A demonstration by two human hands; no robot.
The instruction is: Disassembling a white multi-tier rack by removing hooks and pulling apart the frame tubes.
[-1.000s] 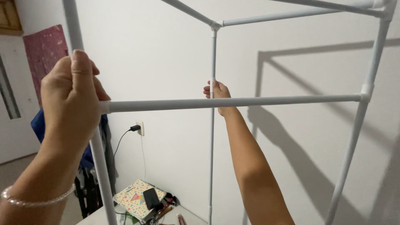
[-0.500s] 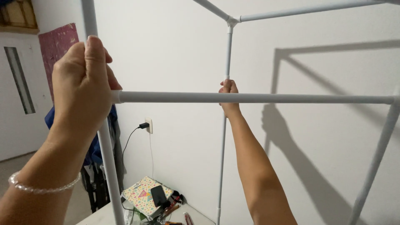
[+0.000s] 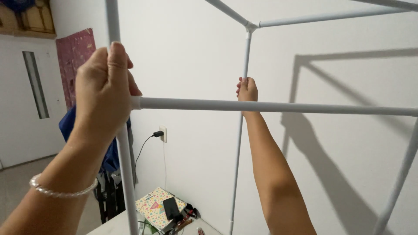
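Observation:
A white tube frame stands in front of me against a white wall. My left hand [image 3: 104,89] is wrapped around the near upright tube [image 3: 124,174] at the joint where a horizontal crossbar [image 3: 278,106] branches off to the right. A beaded bracelet sits on that wrist. My right hand [image 3: 247,90] grips the far upright tube [image 3: 238,161], arm stretched out behind the crossbar. Further up, the far upright meets more tubes at a corner connector [image 3: 250,27].
A wall socket with a black plug and cable [image 3: 160,134] is on the wall. Below lie a patterned box [image 3: 153,206], a dark phone [image 3: 171,208] and small items on a white surface. Blue cloth [image 3: 67,124] hangs at left by a white door [image 3: 26,100].
My view has swung left and nearer, so the frame and both hands sit further right in the picture. Both hands keep the same grip on their uprights.

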